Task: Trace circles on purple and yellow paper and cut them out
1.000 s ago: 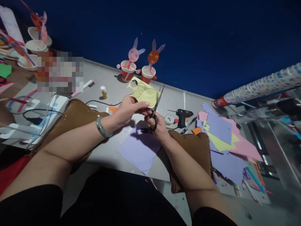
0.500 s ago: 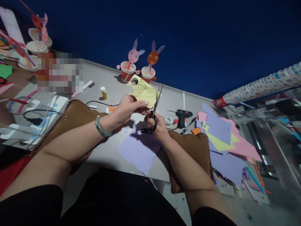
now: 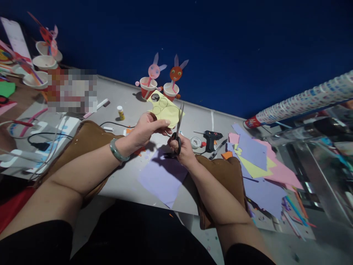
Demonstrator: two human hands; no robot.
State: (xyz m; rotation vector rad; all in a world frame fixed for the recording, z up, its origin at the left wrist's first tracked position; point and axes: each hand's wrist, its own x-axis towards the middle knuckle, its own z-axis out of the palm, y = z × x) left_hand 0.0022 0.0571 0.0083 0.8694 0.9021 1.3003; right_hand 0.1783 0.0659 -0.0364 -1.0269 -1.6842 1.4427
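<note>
My left hand [image 3: 147, 129] pinches a sheet of yellow paper [image 3: 171, 115] by its near edge. Circles are drawn on the sheet, and a round hole is cut near its far left corner. My right hand [image 3: 183, 149] is closed around the handles of a pair of scissors [image 3: 179, 127], whose blades point up and away at the paper's right edge. Whether the blades grip the paper I cannot tell. Below both hands a purple paper sheet [image 3: 162, 180] lies on the table, with a dark object partly in shadow near its top.
Two cups with rabbit figures, one pink [image 3: 149, 86] and one orange [image 3: 171, 90], stand at the back. A glue gun [image 3: 212, 140], a craft knife [image 3: 217, 149] and coloured paper [image 3: 255, 156] lie right. Brown cushions [image 3: 224, 171] sit under my forearms. A small bottle [image 3: 120, 113] stands left.
The view has shifted slightly. The scissor blades look closer together and more upright than before. Both hands keep their hold on the paper and the scissors.
</note>
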